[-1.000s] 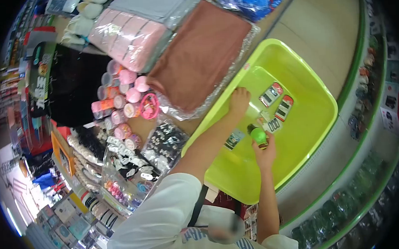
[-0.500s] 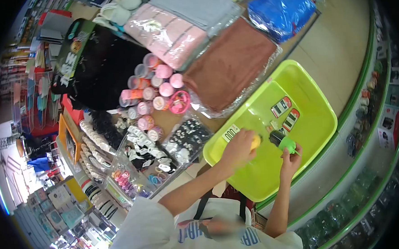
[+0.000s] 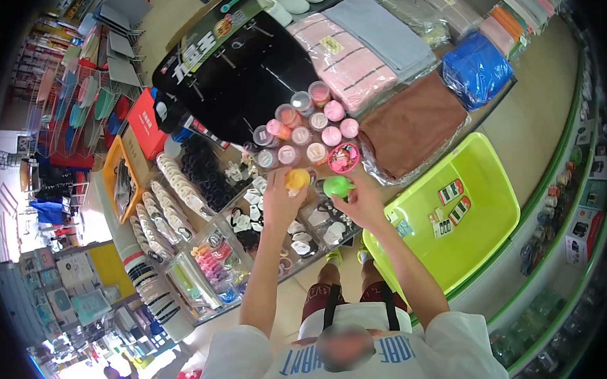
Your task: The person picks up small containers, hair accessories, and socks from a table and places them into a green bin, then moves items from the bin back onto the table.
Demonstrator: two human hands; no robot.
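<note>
My left hand is closed on a small yellow-orange round item. My right hand grips a small green round item. Both hands are held side by side over a display of hair accessories, just below a cluster of small pink and clear round jars. A lime green plastic basin sits to the right of my right arm, with a few small carded items lying in it.
Folded towels in pink, brown and blue lie wrapped at the back. A black display board stands behind the jars. Green-edged shelving curves along the right. Racks of goods fill the left aisle.
Both hands have left the green basin and moved left and up over the accessory display, carrying the yellow-orange and green items. The view has swung left.
</note>
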